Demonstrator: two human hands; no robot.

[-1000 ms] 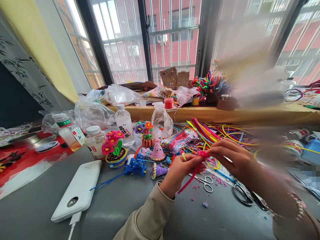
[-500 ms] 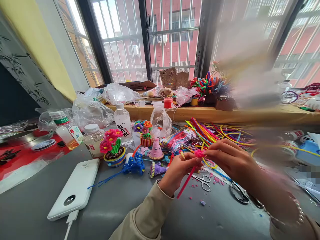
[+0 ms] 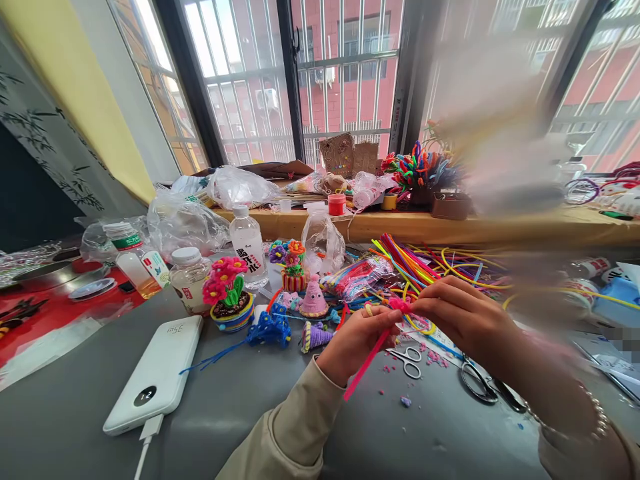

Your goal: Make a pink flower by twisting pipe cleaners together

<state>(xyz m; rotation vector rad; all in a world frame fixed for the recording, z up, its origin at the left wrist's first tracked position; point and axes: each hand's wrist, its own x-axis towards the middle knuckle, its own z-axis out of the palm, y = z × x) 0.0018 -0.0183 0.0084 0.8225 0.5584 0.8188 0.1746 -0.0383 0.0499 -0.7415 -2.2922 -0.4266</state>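
Between my two hands is a pink pipe cleaner, bunched into small loops at its top, with a straight tail slanting down to the left. My left hand pinches it just below the loops. My right hand is closed on the looped end, fingertips pressed together. A yellow ring shows on a left finger. Under and behind the hands lie small silver scissors and pink fuzz scraps. Larger black-handled scissors rest below my right wrist.
Left of my hands stand a potted pink pipe-cleaner flower, a blue pipe-cleaner piece, a pink figure and a white power bank with a cable. Bottles stand behind. Loose pipe cleaners lie beyond. A blurred patch covers the right side.
Both hands stay nearly in place, still pinching the pink pipe cleaner. Its tail has swung slightly left and lower. The view has shifted a little.
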